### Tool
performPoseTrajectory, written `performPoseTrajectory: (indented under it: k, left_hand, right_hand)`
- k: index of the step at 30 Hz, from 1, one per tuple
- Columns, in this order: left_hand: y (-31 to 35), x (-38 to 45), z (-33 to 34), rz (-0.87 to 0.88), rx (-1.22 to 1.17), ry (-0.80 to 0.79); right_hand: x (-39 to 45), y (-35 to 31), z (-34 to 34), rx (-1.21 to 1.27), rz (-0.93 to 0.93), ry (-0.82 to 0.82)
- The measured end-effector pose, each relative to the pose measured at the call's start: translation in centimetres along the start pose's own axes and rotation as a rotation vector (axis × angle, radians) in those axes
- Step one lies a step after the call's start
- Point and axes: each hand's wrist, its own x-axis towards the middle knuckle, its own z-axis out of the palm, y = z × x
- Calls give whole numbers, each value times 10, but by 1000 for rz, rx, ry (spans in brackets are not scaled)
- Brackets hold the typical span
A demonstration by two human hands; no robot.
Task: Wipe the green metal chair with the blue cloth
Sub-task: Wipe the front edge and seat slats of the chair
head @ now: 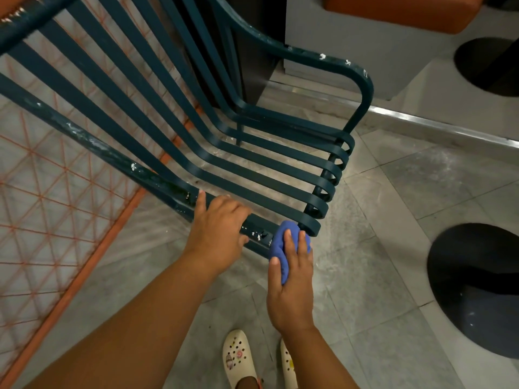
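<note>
Left hand (217,228) grips the near armrest of the dark green slatted metal chair (252,164), prob. to steady it. Right hand (290,279) clutches the bunched blue cloth (280,242) vs the armrest's front end. Armrest's long axis runs upper-left to lower-right; seat faces right.

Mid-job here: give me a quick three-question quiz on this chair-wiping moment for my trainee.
1. True or false: the left hand holds the cloth.
2. Where is the cloth pressed? A) on the backrest top B) at the front end of the near armrest C) on the floor
3. Fill in: white flecks on the far armrest show chipped ____.

Key: 1 false, the right hand holds it while the left grips the near armrest; 2 B; 3 paint, judging by looks, since dried residue cannot be ruled out.
</note>
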Motion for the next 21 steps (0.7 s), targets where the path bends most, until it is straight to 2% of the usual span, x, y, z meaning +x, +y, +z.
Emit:
performPoseTrajectory:
  k: [2,8,12,17,19,21]
  left_hand:
    - [-3,2,-3,15,26,-9]
    - [-4,10,-6,82,100,-39]
    - [-4,17,-9,77,104,-69]
    - [-3,17,-10,54,117,-73]
    - [-3,14,-10,49,114,-81]
    - [-1,13,-10,41,117,-78]
  right_hand:
    - [4,-5,5,-9,-16,16]
    - [-2,4,1,-270,-129,-40]
    - [20,-11,3,-220,51,-86]
    - [7,-12,2,-524,-176,-171]
    - [2,1,-8,-506,-189,-216]
    - [9,3,-12,-402,-99,-208]
